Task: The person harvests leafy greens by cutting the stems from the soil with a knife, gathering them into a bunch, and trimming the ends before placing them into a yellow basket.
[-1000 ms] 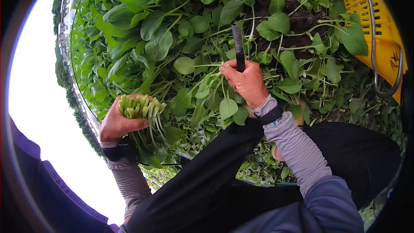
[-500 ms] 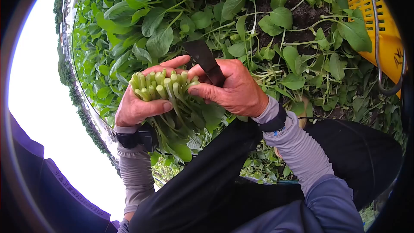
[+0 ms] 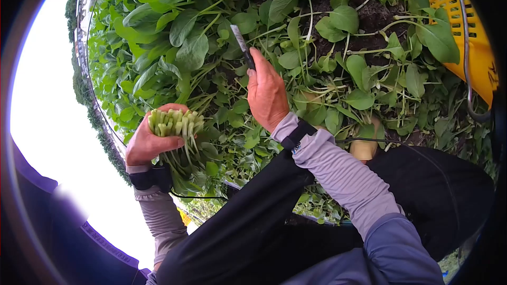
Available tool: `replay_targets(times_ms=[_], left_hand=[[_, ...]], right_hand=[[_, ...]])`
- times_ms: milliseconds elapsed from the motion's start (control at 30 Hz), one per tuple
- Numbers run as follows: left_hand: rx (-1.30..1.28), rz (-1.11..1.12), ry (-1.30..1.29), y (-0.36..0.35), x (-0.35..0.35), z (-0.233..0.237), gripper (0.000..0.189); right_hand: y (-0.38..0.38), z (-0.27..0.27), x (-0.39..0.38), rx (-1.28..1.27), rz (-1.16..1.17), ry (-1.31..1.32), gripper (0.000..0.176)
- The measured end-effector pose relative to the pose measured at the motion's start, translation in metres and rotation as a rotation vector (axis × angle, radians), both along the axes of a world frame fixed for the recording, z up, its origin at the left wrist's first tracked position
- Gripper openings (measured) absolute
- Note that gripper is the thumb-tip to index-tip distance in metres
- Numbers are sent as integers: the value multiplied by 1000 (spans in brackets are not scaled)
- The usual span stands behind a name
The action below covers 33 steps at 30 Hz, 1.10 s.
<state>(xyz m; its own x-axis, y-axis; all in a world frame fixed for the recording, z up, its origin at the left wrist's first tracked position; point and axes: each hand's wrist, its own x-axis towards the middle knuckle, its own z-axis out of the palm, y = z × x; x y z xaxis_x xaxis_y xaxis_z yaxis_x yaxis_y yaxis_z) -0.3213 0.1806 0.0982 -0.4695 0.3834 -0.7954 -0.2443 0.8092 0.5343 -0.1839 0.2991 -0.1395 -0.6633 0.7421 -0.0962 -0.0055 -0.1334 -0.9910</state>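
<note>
My left hand (image 3: pixel 149 140) is closed around a bunch of leafy greens (image 3: pixel 175 123). The cut pale-green stem ends face up toward me, and the leaves hang below the hand. To the right of the bunch and apart from it, my right hand (image 3: pixel 268 94) grips a knife (image 3: pixel 243 46) by its dark handle. The blade points up and away, over the standing leaves. Most of the handle is hidden inside the fist.
Dense leafy plants (image 3: pixel 153 31) grow ahead and to the left. Cut greens (image 3: pixel 359 74) lie over dark soil (image 3: pixel 364 18) at the right. A yellow plastic crate (image 3: pixel 459 26) with a metal handle (image 3: pixel 467 47) stands at the far right. My dark-clothed leg (image 3: pixel 237 206) spans the lower middle.
My hands have parted. The left hand has drawn down and left with the bunch. The right hand has lifted away from the stem ends, and the knife now points up with its blade edge-on.
</note>
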Motion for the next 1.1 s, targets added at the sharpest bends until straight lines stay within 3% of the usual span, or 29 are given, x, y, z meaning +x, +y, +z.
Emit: replay_targets(times_ms=[33,67,100,167,200,267,300,333,367,400,533,600,667,733,800,833,867,933,967,1033,1067,1100], left_hand=[[-195,-282,40,2,-1,-2,70],[-392,-562,77,5,-1,-5,70],[-508,-704,111,15,8,-14,73],[-569,-738,226,-5,9,-42,73],[-631,-768,344,-19,8,-56,73],[-661,-732,420,-42,-1,-78,76],[-623,-769,561,-61,-11,-92,77],[-584,-805,701,-68,-16,-99,79],[-712,-769,674,-75,-20,-106,77],[-714,-765,676,-84,-26,-116,77],[-848,-727,652,-111,-39,-142,80],[-806,-839,835,-120,-35,-144,55],[-740,-799,893,-120,-32,-141,54],[-667,-756,947,-112,-22,-129,52],[-515,-781,945,-92,-15,-100,54],[-716,-641,632,-71,-14,-82,57],[-709,-639,630,-58,-8,-66,57],[-572,-486,596,-41,12,-34,55],[-557,-491,599,-28,13,-25,55],[-346,-328,220,-8,14,-8,56],[-337,-334,233,2,15,-3,56],[-268,-285,176,13,20,-2,58]], right_hand=[[-20,-6,8,-24,132,27,40],[-22,-13,23,-139,814,-216,42],[-36,-27,31,76,1290,-228,38],[-34,-4,42,289,1803,-85,28],[-64,-28,55,218,1639,1,29],[-39,-10,43,51,1435,-112,38],[-35,-7,36,57,1444,-111,38],[-34,-5,28,-30,1146,-126,38],[-33,-3,19,-113,845,-138,38],[-48,-17,5,-87,717,-78,37],[-68,-26,-38,-38,719,-131,38],[-90,-35,-53,-24,749,-162,37],[-123,-59,-64,47,843,-213,48],[-139,-74,-69,33,918,-161,44],[-130,-63,-63,-440,1004,-325,45],[-105,-44,-55,-885,994,-397,49],[-86,-28,-43,-1081,891,-444,55],[-78,-30,-17,-1270,718,-147,60],[-67,-26,-8,-1258,707,-148,60],[-34,-2,6,-1449,623,393,49],[-17,7,6,-1434,624,403,49],[-1,15,9,-1131,592,344,40]])
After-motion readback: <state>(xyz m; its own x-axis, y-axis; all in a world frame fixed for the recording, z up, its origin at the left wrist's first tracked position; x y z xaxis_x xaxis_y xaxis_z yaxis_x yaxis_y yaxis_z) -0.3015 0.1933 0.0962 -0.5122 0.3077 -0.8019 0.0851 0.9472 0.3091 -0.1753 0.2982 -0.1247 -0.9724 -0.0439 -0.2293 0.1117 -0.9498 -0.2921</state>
